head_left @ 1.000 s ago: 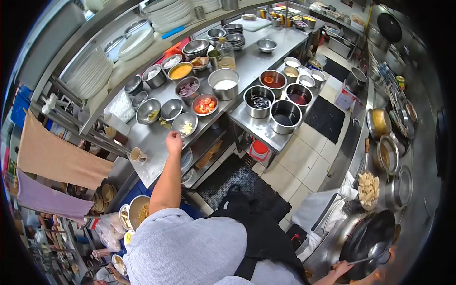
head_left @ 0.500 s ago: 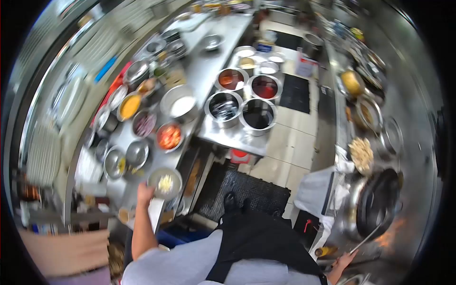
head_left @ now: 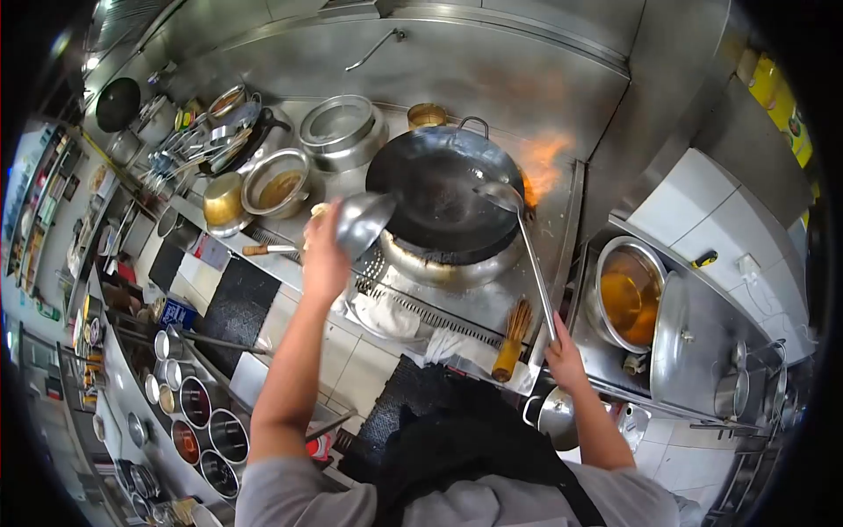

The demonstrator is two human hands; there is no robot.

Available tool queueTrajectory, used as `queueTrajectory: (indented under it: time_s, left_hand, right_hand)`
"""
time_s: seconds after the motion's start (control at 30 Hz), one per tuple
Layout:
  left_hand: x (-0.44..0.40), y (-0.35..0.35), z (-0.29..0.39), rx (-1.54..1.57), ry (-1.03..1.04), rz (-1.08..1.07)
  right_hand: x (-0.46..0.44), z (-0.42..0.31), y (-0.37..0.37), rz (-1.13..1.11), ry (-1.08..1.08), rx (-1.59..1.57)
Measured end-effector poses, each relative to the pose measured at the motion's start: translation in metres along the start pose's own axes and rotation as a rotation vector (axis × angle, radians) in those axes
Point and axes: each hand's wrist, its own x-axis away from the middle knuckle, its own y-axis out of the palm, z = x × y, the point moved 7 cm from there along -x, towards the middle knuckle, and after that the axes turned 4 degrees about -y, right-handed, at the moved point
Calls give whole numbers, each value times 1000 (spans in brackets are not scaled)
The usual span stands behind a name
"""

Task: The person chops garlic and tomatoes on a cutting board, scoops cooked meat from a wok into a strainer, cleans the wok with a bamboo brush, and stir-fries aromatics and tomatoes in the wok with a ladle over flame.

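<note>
My left hand (head_left: 327, 250) grips a small metal bowl (head_left: 364, 224) by its rim, tipped beside the left edge of a black wok (head_left: 430, 180). Motion blurs the bowl, and I cannot make out what is inside. The wok sits on the burner; its dark interior glistens, and flames (head_left: 546, 162) rise at its right side. My right hand (head_left: 565, 351) is closed around the long handle of a ladle (head_left: 536, 263), whose scoop rests inside the wok's right part.
A bamboo brush (head_left: 512, 342) lies at the stove's front edge, near white cloths (head_left: 386, 316). Metal pots (head_left: 342, 132) stand left of the wok. A pot of orange-brown liquid (head_left: 628, 294) is at the right. Several containers (head_left: 198, 400) line the lower-left counter.
My view has turned from the counter to the stove. My left hand has carried the bowl, with pale chopped bits visible in it earlier, over to the wok. My right hand still holds the ladle.
</note>
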Motion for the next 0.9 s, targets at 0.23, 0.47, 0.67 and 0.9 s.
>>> queueTrajectory:
  time_s: [0.23,0.47,0.67,0.9]
  left_hand:
    - [-119,206,5,-253,-305,-92]
    - [-87,125,2,-222,-52,-267]
    - [131,-80,-122,101,-417,460]
    - [661,-241,-71,-209,-1654,887]
  right_hand:
    - [25,-29,-33,-81,8,188]
    - [-8,-84,-14,-389,-24,102]
    - [-103,-40,49,-485,-79,-337]
    - [-207,-45,56,-285,-124,-151]
